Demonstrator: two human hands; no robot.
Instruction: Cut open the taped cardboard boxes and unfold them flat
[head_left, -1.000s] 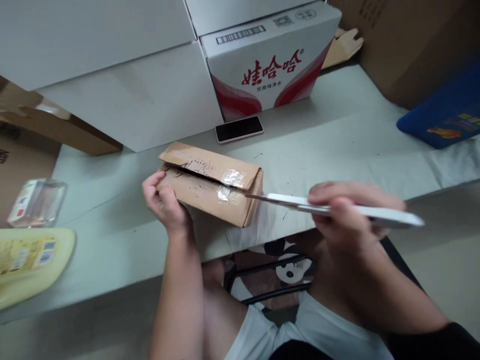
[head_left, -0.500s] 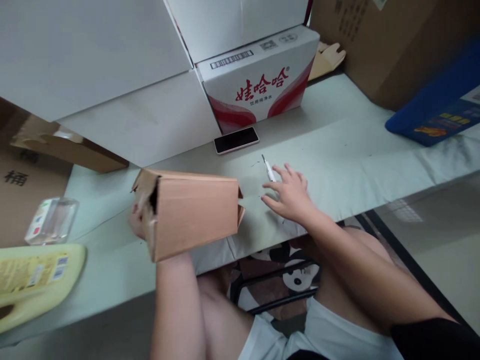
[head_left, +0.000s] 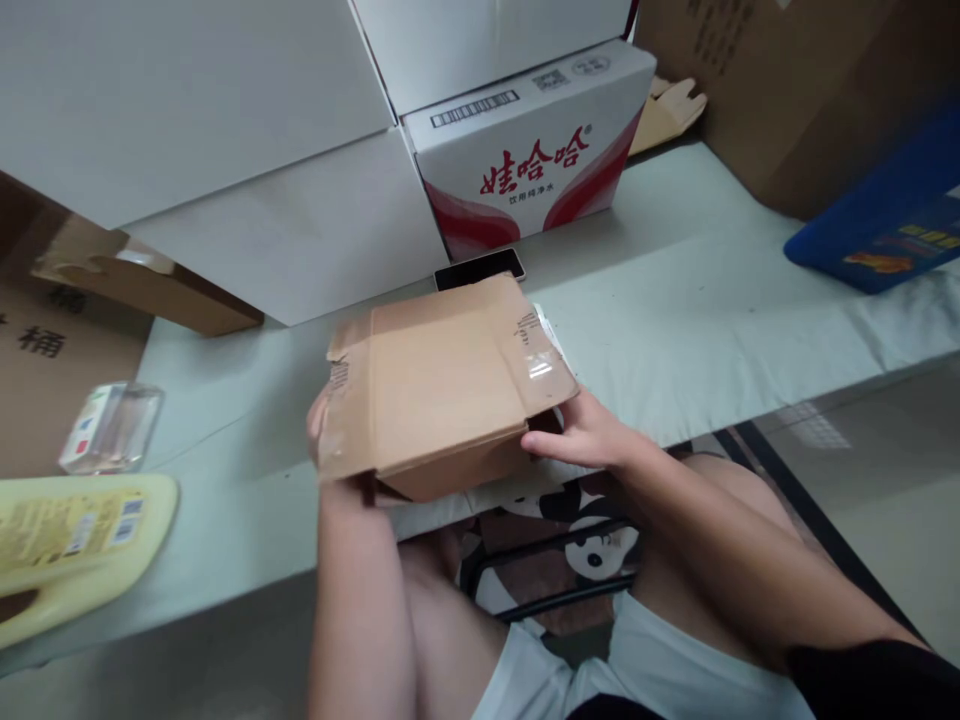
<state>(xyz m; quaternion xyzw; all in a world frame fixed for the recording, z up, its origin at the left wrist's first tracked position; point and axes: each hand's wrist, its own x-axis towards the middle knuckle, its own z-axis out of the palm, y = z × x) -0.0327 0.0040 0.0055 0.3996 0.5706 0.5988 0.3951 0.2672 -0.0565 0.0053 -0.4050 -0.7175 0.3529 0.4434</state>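
A brown cardboard box (head_left: pixel 442 370) is held between my two hands above the front of the table, its broad taped face turned up towards me. My left hand (head_left: pixel 316 425) grips the left end; most of its fingers are hidden behind the box. At the right end, my right hand (head_left: pixel 589 432) has its thumb on the near side beside a dark gap under the flap, with the other fingers out of sight. Torn tape and flap edges show at both ends. A white sliver (head_left: pixel 551 330) peeks out past the far right edge, perhaps the slim white tool, largely covered.
Behind the box lies a phone (head_left: pixel 480 268), partly covered, before a white-and-red water carton (head_left: pixel 540 180). To the left are a clear plastic container (head_left: pixel 112 428) and a yellow bottle (head_left: pixel 82 550). A blue container (head_left: pixel 877 220) stands at right on the pale tablecloth (head_left: pixel 697 290).
My right hand has left the slim white tool on the table and taken hold of the box's right end. The box has turned, bringing its taped face up, and shifted right.
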